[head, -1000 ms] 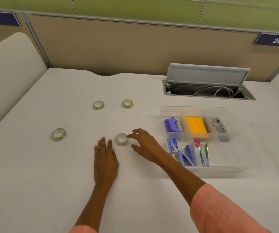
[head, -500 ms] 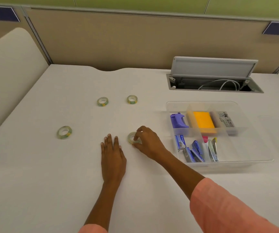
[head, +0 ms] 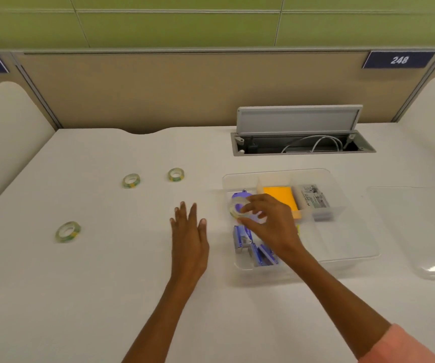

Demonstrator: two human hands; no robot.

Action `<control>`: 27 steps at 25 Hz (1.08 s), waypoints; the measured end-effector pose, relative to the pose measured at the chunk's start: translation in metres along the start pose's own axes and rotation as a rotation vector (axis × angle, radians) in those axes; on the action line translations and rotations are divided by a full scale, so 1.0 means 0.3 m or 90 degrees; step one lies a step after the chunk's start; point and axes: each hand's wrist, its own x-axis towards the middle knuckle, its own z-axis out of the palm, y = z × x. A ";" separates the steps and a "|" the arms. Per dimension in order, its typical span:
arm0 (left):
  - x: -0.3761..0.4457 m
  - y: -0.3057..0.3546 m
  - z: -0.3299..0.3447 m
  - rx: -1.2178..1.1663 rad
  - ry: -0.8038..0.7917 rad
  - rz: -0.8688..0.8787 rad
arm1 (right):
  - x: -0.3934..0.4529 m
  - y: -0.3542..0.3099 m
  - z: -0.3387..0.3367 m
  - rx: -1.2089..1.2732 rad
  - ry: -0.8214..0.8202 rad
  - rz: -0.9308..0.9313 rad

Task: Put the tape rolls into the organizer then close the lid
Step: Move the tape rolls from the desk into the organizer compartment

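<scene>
My right hand (head: 268, 221) grips a clear tape roll (head: 235, 210) with green-yellow core and holds it above the left side of the clear plastic organizer (head: 352, 247), over a purple item. My left hand (head: 189, 235) lies flat on the white desk, fingers apart, holding nothing. Three more tape rolls lie on the desk: one at the left (head: 67, 231), one further back (head: 131, 180), and one beside it (head: 176, 175). The clear lid (head: 420, 231) lies flat to the right of the organizer.
The organizer holds an orange pad (head: 280, 199), a grey box (head: 313, 200) and several blue staplers (head: 255, 250). An open cable hatch (head: 300, 137) sits in the desk behind it. Beige partition panels stand at the back and sides.
My right hand closed on the nearest tape roll, lifted it off the desk and carried it right, over the organizer. My left hand stayed flat on the desk.
</scene>
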 end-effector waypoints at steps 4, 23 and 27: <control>0.015 0.151 0.142 -0.041 -0.081 0.029 | -0.034 0.172 -0.241 -0.025 0.093 0.066; -0.006 0.194 0.270 0.093 -0.108 -0.024 | -0.044 0.513 -0.323 -0.220 -0.132 0.223; -0.006 0.192 0.271 0.087 -0.107 -0.025 | -0.055 0.515 -0.327 -0.187 -0.103 0.208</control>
